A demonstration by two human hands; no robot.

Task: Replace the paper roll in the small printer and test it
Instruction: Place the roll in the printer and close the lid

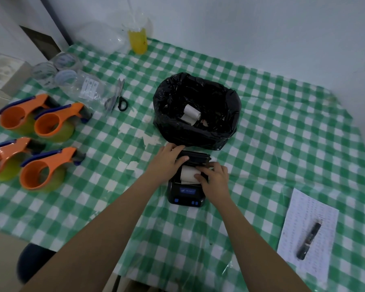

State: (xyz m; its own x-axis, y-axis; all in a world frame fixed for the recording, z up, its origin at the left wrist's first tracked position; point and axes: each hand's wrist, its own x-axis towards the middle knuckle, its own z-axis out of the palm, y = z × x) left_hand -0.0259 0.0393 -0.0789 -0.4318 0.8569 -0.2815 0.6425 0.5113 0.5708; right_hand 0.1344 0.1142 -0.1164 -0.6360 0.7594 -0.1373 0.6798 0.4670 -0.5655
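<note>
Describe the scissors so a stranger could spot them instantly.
On the green-and-white checked tablecloth, look left of the black plastic-lined bin. The black-handled steel scissors lie there beside clear plastic bags. They are the only item there with looped handles and metal blades.

Pale bluish wall, table under green checked cloth, dim light, beige floor

A green-and-white checked cloth is spread over the table. Four orange tape dispensers are grouped at the left edge, with rolls of clear tape set behind them. Black-handled scissors are laid beside a clear plastic bag. A bottle of yellow liquid is stood near the wall. A black pen is laid on a printed sheet at the right.
</note>
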